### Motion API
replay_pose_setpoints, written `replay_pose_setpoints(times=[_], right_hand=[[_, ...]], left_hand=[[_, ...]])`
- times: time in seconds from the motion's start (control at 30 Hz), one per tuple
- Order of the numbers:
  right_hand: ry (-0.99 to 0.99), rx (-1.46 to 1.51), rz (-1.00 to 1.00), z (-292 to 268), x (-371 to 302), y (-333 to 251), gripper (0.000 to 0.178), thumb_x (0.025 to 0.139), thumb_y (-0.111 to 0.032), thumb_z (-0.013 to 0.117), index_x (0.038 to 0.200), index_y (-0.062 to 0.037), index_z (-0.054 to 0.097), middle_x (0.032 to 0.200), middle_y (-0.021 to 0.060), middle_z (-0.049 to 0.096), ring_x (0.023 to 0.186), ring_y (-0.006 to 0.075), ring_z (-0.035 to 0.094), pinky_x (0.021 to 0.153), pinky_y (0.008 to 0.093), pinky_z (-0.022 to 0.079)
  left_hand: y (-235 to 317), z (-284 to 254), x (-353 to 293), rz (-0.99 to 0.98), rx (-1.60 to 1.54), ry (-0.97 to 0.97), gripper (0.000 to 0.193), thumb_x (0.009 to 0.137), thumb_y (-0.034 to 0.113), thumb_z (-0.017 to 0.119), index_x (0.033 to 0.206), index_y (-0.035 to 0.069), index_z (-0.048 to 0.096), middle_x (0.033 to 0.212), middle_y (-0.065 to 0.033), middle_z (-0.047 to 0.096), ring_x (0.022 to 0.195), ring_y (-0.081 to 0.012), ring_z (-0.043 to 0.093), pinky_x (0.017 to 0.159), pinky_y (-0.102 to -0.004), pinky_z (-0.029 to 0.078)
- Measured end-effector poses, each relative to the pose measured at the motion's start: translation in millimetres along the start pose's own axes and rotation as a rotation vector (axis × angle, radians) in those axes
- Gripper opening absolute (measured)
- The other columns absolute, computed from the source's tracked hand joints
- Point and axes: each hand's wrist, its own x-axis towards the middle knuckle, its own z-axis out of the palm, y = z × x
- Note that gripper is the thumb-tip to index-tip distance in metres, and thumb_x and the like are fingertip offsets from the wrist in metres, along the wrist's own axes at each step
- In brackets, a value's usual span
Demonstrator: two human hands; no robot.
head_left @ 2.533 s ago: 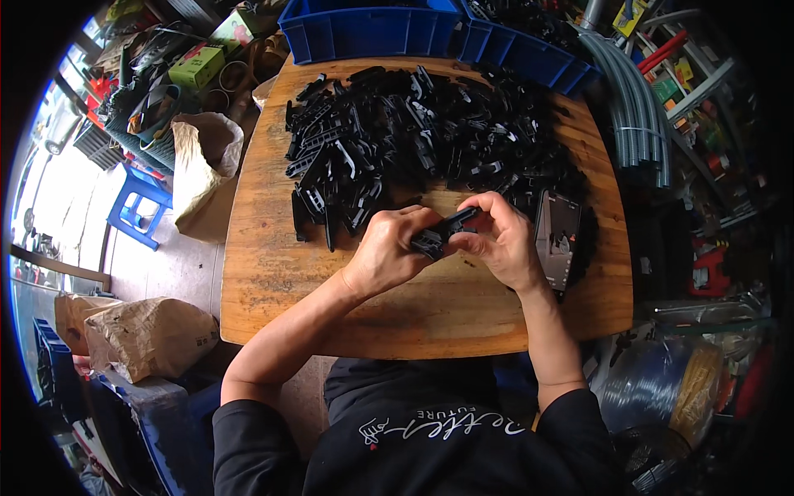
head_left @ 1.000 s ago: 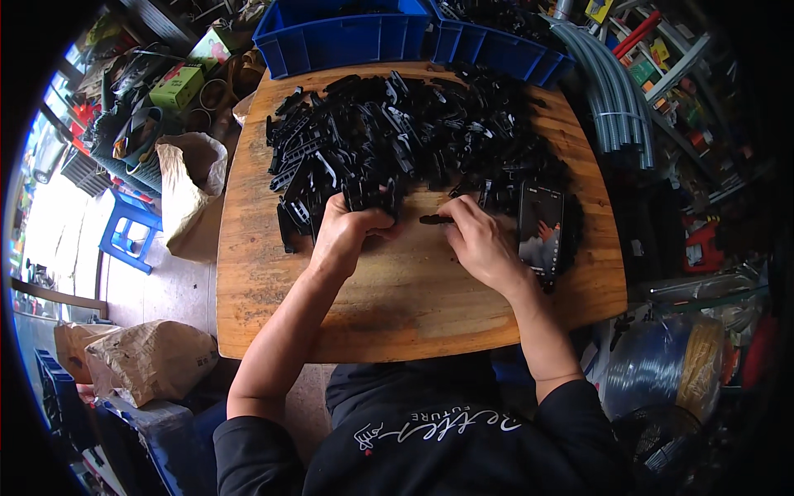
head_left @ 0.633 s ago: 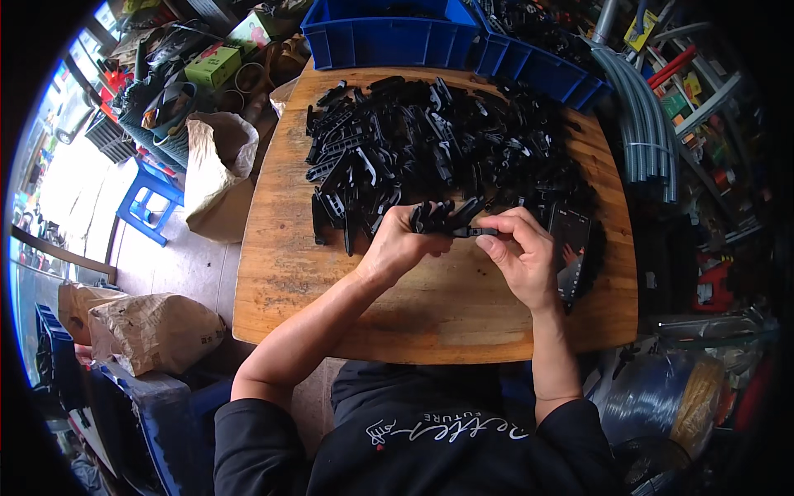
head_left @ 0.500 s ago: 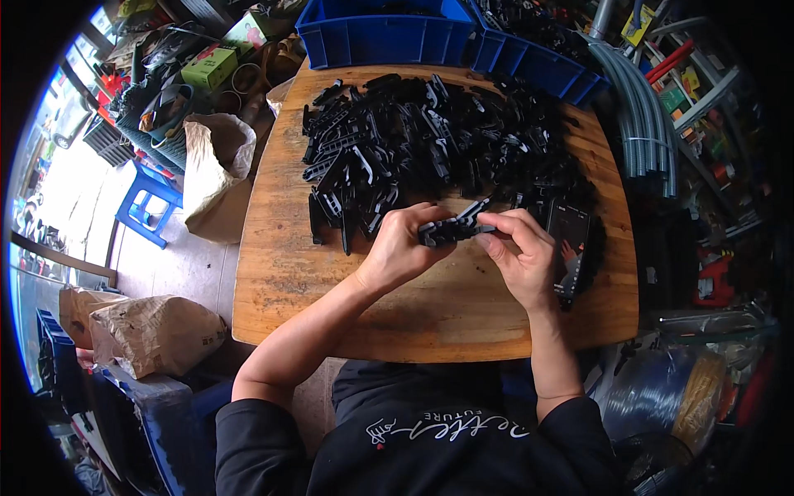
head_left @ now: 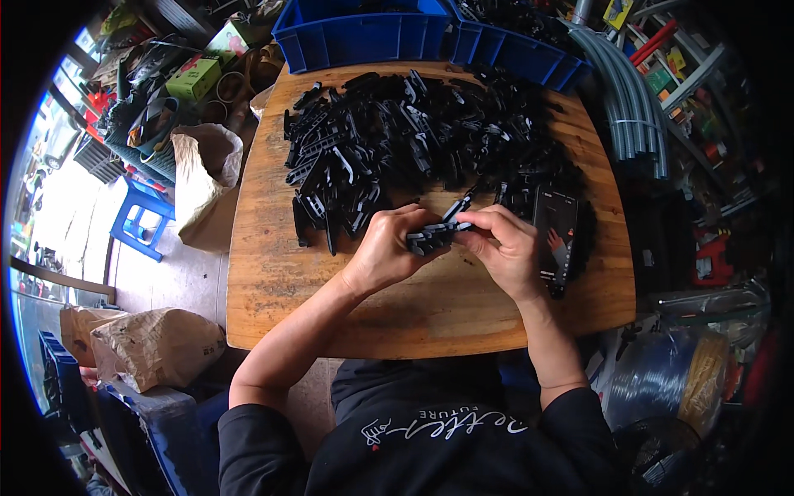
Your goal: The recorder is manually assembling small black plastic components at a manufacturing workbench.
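My left hand (head_left: 387, 250) is closed around a small bundle of black plastic parts (head_left: 428, 237), whose ends stick out past the thumb. My right hand (head_left: 506, 250) meets it from the right, thumb and forefinger pinched on a black part at the bundle's right end. One longer part angles up and away between the two hands. Just beyond them spreads a large heap of black plastic parts (head_left: 389, 140), some with grey-looking edges. Their exact kind is not clear. Both hands are above the near half of the wooden table (head_left: 397, 318).
Two blue crates (head_left: 364, 41) stand at the table's far edge, the right one holding black parts. A phone (head_left: 557, 236) with a lit screen lies right of my right hand. On the left are a blue stool (head_left: 142, 217) and paper sacks (head_left: 157, 349); grey pipes (head_left: 633, 124) stand at right.
The view has shifted slightly, so the table and heap sit further left. Both hands stay together on the parts; the bundle has turned a little, showing more part ends.
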Motion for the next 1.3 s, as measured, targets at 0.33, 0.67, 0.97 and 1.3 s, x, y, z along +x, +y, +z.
replay_pose_setpoints(times=[0.33, 0.67, 0.97, 1.3], right_hand=[[-0.090, 0.467, 0.360, 5, -5, 11, 0.040, 0.078, -0.014, 0.074, 0.108, -0.0006, 0.050, 0.090, 0.0000, 0.056, 0.082, 0.0054, 0.053, 0.074, 0.0202, 0.046], [-0.158, 0.123, 0.171, -4, -4, 14, 0.038, 0.079, -0.022, 0.074, 0.101, -0.0008, 0.051, 0.081, -0.0006, 0.056, 0.071, 0.0037, 0.050, 0.063, 0.0182, 0.044], [-0.057, 0.185, 0.121, 6, -1, 3, 0.033, 0.081, -0.019, 0.071, 0.099, -0.0005, 0.051, 0.077, 0.0007, 0.060, 0.067, 0.0054, 0.057, 0.060, 0.0193, 0.047], [-0.237, 0.207, 0.211, -19, 22, 10, 0.022, 0.083, -0.020, 0.068, 0.088, -0.0009, 0.058, 0.075, 0.0020, 0.060, 0.069, 0.0039, 0.055, 0.059, 0.0196, 0.045]], left_hand=[[5, -1, -1, 0.045, 0.052, -0.007, 0.025, 0.070, 0.007, 0.072, 0.091, -0.002, 0.064, 0.073, -0.0142, 0.058, 0.066, -0.0308, 0.058, 0.059, -0.0349, 0.046], [15, -4, -3, -0.234, -0.155, -0.094, 0.021, 0.070, 0.007, 0.074, 0.086, -0.002, 0.064, 0.074, -0.0083, 0.062, 0.066, -0.0138, 0.058, 0.058, -0.0272, 0.045], [8, -8, 0, 0.033, -0.009, -0.038, 0.029, 0.068, 0.009, 0.076, 0.090, -0.001, 0.061, 0.077, -0.0094, 0.062, 0.067, -0.0171, 0.059, 0.061, -0.0294, 0.046], [9, -5, 4, -0.106, -0.144, -0.052, 0.031, 0.070, 0.008, 0.076, 0.096, 0.000, 0.061, 0.077, -0.0069, 0.063, 0.072, -0.0165, 0.061, 0.064, -0.0292, 0.047]])
